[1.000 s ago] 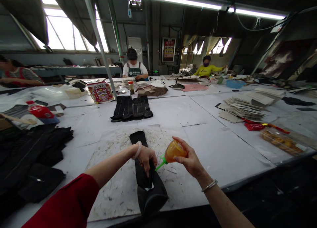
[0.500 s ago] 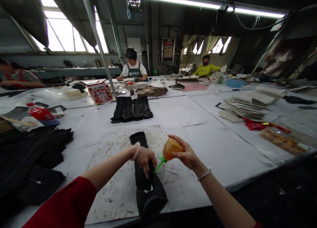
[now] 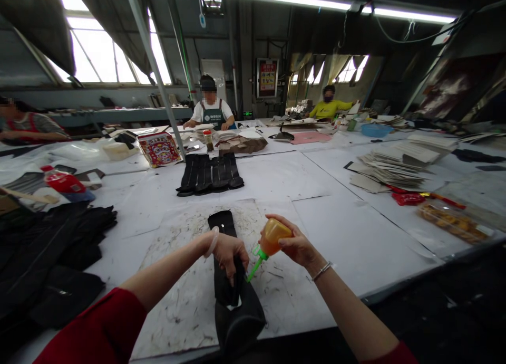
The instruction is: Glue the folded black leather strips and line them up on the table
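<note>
The left hand [image 3: 230, 252], bent downward, pinches black material [image 3: 222, 285]; the right hand [image 3: 299, 245] grips a tilted amber bottle [image 3: 273, 237].

From the middle of the view, a bottle with a red cap [image 3: 65, 180] is at nine o'clock. A big bright window [image 3: 98, 53] is at ten. At eleven is a person in a dark apron [image 3: 213, 113]. A red poster [image 3: 268, 78] hangs at twelve. A person in a yellow top [image 3: 329, 109] is at two. Between two and three is a blue bowl [image 3: 373, 132]. Just past three is a clear box [image 3: 453, 224] with brown bits inside.
</note>
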The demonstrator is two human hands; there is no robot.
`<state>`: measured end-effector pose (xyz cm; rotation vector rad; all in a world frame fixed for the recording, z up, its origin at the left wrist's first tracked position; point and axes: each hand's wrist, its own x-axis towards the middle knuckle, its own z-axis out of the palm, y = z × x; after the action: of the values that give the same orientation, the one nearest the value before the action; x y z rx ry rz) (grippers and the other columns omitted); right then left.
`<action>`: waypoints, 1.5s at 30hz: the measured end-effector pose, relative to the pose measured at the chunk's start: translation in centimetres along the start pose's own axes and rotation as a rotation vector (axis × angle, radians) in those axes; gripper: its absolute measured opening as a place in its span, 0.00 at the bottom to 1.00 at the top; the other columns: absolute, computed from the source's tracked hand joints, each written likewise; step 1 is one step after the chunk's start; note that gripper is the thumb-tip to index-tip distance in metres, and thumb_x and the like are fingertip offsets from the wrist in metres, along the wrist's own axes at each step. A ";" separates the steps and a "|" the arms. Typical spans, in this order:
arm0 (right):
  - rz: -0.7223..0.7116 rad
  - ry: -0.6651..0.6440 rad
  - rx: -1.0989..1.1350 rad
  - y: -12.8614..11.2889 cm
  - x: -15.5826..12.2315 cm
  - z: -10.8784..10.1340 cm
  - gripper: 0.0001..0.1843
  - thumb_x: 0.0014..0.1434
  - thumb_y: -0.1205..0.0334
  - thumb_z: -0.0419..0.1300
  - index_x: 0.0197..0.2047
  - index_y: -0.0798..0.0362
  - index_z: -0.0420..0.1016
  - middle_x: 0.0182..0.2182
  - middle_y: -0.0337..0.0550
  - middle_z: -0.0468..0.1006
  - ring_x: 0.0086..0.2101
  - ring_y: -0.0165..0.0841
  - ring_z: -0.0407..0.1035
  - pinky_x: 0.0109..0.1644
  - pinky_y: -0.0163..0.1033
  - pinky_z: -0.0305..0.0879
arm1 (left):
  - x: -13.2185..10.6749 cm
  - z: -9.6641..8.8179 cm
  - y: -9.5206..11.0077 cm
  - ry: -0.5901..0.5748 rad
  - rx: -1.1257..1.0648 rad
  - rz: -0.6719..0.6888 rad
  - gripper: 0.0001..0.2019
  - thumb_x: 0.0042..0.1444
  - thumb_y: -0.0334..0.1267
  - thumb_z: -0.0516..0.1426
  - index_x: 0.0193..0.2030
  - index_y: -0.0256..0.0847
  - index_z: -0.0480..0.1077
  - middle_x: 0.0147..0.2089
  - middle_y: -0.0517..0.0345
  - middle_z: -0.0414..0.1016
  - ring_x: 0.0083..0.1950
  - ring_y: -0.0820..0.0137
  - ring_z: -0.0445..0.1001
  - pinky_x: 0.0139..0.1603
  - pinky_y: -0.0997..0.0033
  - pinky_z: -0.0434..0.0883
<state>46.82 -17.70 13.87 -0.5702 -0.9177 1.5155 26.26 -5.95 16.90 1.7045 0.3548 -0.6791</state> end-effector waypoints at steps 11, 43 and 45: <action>-0.012 -0.023 0.073 -0.1 -0.5 0.3 0.36 0.43 0.67 0.69 0.57 0.53 0.66 0.41 0.48 0.79 0.41 0.43 0.75 0.49 0.51 0.67 | -0.5 -0.1 -0.8 0.012 -0.053 0.018 0.14 0.32 0.38 0.71 0.28 0.40 0.75 0.20 0.64 0.72 0.20 0.74 0.67 0.17 0.78 0.63; -0.215 0.203 0.273 1.0 -5.0 -0.9 0.35 0.43 0.59 0.69 0.57 0.48 0.68 0.42 0.45 0.79 0.42 0.42 0.74 0.52 0.49 0.65 | -0.8 -1.2 -1.9 0.182 -0.304 0.151 0.15 0.34 0.38 0.71 0.29 0.36 0.75 0.22 0.60 0.76 0.18 0.76 0.70 0.17 0.81 0.66; -0.234 0.243 0.293 1.1 -5.2 -1.0 0.36 0.43 0.58 0.69 0.57 0.48 0.68 0.43 0.45 0.80 0.43 0.41 0.74 0.55 0.49 0.63 | -0.7 -1.1 -1.7 0.199 -0.330 0.169 0.14 0.33 0.36 0.71 0.28 0.36 0.75 0.22 0.59 0.76 0.17 0.76 0.69 0.16 0.82 0.66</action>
<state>47.81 -22.55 11.60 -0.4073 -0.5418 1.3052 25.02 -4.42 16.14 1.4677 0.4317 -0.3075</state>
